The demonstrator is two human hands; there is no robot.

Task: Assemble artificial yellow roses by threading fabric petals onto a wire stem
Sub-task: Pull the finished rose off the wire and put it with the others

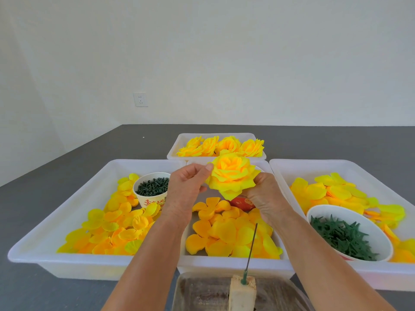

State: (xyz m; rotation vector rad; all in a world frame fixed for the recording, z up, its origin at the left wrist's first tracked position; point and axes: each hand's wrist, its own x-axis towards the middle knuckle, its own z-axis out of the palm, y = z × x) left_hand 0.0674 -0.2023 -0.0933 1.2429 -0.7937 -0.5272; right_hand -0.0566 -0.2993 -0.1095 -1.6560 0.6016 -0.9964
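The yellow rose (231,176) is in the air between your 2 hands, above the far part of the middle tray (235,261), and it looks almost complete, with many petal layers already together. Your left hand (186,187) pinches an outer petal at the left side with thumb and fingers. Your right hand (267,198) is curled under the flower at its base; I cannot tell what it holds there. I judge you are now shaping the bloom, so pull each outer petal gently outward and turn the rose little by little, keeping the base firm so the layers do not slip apart.

The wire stem (251,248) stands upright in the foam block (243,290) at the near edge, free. Loose petals (226,232) lie in the middle tray below. The finished roses (222,145) wait in the far tray (179,147); the cup of dark green pieces (152,187) is in the left tray, the bowl of green sepals (345,236) in the right one
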